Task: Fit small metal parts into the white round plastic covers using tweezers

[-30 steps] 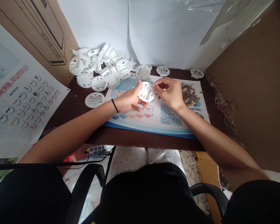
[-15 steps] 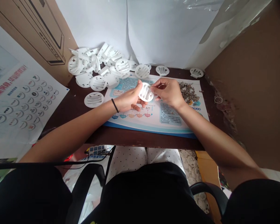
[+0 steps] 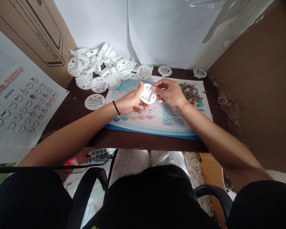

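A round white plastic battery holder (image 3: 148,94) with long slots is gripped at its left edge by my left hand (image 3: 132,100), the thumb on its face and the fingers beneath. At its upper right edge, the thumb and forefinger of my right hand (image 3: 169,93) are pinched together against the slotted face. Whatever small piece lies between those fingertips is too small to make out. Just beyond my right hand is a heap of small metal pieces (image 3: 190,93), perhaps contacts or springs, partly hidden by the hand.
A pile of similar white holders (image 3: 95,60) fills the table's back left. Single holders stand along the back, one at the far right (image 3: 200,73). A printed sheet (image 3: 124,124) lies beneath my hands. Cardboard walls (image 3: 252,89) flank the dark table (image 3: 138,143).
The view has shifted slightly. Both hands stay on the holder, with my right fingertips still pressed near its upper right edge.
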Demonstrator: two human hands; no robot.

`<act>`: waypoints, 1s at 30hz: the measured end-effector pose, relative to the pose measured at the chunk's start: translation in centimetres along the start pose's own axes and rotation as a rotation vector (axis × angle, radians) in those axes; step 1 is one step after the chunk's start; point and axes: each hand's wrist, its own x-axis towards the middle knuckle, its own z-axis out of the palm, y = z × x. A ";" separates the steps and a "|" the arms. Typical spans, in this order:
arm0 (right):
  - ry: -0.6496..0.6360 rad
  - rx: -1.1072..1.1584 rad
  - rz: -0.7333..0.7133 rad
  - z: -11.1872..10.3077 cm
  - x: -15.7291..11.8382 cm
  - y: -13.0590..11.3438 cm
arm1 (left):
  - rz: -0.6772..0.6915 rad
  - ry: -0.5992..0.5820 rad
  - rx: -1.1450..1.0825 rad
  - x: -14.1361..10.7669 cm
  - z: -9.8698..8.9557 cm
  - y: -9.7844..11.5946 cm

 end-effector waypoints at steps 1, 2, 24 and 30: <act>0.003 0.019 0.008 0.1 0.0 0.1 | 0.001 0.000 0.002 0.0 0.0 0.0; 0.005 0.031 0.013 0.1 0.0 0.1 | 0.004 -0.004 0.006 0.0 0.0 0.0; -0.073 0.056 0.046 -0.5 0.2 -0.6 | 0.034 -0.016 0.106 0.2 0.2 -0.6; -0.060 0.031 0.069 -0.4 0.2 -1.0 | 0.051 -0.018 0.164 0.2 0.4 -0.8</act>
